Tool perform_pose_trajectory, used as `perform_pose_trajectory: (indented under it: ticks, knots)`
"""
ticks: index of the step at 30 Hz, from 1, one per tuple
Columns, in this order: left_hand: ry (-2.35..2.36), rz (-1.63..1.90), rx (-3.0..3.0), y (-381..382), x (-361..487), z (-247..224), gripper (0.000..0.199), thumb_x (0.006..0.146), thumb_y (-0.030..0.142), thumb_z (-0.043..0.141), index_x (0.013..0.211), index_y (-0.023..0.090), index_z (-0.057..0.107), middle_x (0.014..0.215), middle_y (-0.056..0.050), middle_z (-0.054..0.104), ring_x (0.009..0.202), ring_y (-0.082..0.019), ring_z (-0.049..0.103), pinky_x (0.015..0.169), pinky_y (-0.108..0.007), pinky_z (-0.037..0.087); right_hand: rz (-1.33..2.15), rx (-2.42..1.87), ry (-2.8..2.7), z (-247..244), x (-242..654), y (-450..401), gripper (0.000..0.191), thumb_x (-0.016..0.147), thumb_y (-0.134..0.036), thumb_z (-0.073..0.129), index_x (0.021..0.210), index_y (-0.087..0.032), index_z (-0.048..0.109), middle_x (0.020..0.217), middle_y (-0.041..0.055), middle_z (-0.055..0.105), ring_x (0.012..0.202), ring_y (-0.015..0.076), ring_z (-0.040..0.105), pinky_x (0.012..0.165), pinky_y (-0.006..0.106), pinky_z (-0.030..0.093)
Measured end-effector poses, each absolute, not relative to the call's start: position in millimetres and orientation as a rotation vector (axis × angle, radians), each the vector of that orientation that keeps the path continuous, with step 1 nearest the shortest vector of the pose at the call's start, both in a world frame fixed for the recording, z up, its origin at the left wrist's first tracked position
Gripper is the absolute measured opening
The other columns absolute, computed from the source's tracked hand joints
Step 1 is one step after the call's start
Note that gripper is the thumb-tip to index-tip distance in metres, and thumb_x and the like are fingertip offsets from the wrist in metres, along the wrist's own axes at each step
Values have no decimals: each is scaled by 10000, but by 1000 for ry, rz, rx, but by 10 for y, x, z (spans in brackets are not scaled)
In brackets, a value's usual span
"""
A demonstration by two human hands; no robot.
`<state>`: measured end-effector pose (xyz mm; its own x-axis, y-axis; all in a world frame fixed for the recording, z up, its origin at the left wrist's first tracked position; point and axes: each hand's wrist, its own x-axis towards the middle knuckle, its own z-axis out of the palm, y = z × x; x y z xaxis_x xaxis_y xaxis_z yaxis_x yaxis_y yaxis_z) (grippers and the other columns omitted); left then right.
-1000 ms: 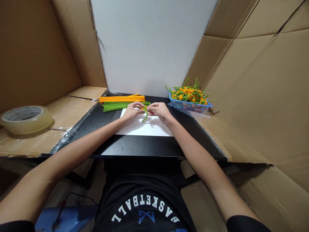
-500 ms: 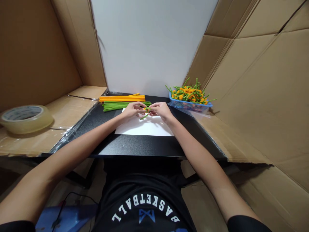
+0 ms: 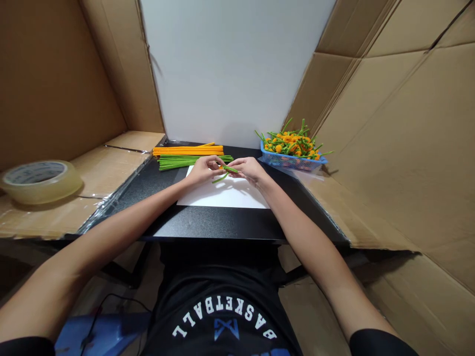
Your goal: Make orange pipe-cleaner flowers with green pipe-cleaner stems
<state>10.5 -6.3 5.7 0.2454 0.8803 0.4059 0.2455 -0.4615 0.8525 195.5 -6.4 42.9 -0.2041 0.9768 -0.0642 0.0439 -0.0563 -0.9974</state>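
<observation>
Between my two hands, over a white sheet of paper (image 3: 222, 197), is a small pipe cleaner flower (image 3: 230, 169) with an orange part and green stem pieces. My left hand (image 3: 205, 168) pinches it at the orange part, which the fingertips mostly hide. The fingers of my right hand (image 3: 249, 170) are closed on the green pipe cleaner at its right side. One green end hangs down to the left below the fingers. Just behind my left hand lie a bundle of green pipe cleaners (image 3: 176, 162) and a bundle of orange pipe cleaners (image 3: 187, 150).
A blue basket (image 3: 287, 160) heaped with orange and green pipe cleaner flowers stands at the back right of the black table (image 3: 215, 222). On cardboard at the left lies a wide roll of clear tape (image 3: 55, 190). Cardboard walls rise at both sides.
The green pieces at my fingertips have shifted: one now points right toward my right hand, and the hanging end reaches further left. Both hands stay in nearly the same place.
</observation>
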Motion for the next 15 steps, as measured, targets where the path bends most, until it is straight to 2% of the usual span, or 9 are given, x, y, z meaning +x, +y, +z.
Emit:
perform_pose_trajectory:
  ticks: [5, 7, 10, 12, 15]
  knots:
    - [1082, 1261, 1735, -79, 147, 37, 435, 600, 409, 887, 895, 136, 721, 642, -22, 701, 539, -111, 584, 506, -210, 403, 1362, -1223, -1281, 421, 1918, -77, 177, 739, 21, 719, 623, -111, 706, 540, 58, 680, 488, 130, 653, 552, 230, 588]
    - [1053, 1251, 1642, -68, 163, 36, 479, 572, 429, 905, 908, 135, 730, 688, -47, 731, 573, -129, 625, 537, -228, 452, 1308, -1222, -1296, 409, 1909, -77, 183, 745, 24, 709, 626, -113, 688, 515, 48, 664, 467, 124, 638, 517, 219, 570]
    - [984, 1242, 1510, -50, 180, 37, 497, 617, 529, 868, 888, 133, 739, 742, -80, 754, 645, -161, 688, 627, -279, 540, 1247, -1208, -1334, 398, 1905, -77, 196, 747, 23, 701, 619, -119, 658, 486, 23, 640, 437, 105, 607, 463, 191, 526]
    - [1005, 1228, 1540, -54, 186, 37, 506, 649, 564, 841, 894, 133, 742, 758, -92, 761, 686, -180, 711, 661, -295, 559, 1225, -1217, -1358, 394, 1905, -77, 209, 751, 3, 706, 601, -125, 637, 465, 14, 623, 420, 98, 587, 436, 179, 495]
    - [1126, 1193, 1776, -89, 194, 37, 523, 613, 501, 879, 963, 137, 745, 772, -95, 770, 734, -213, 726, 639, -283, 546, 1192, -1238, -1393, 384, 1903, -72, 235, 728, -23, 732, 567, -141, 607, 435, 5, 601, 397, 91, 553, 415, 175, 458]
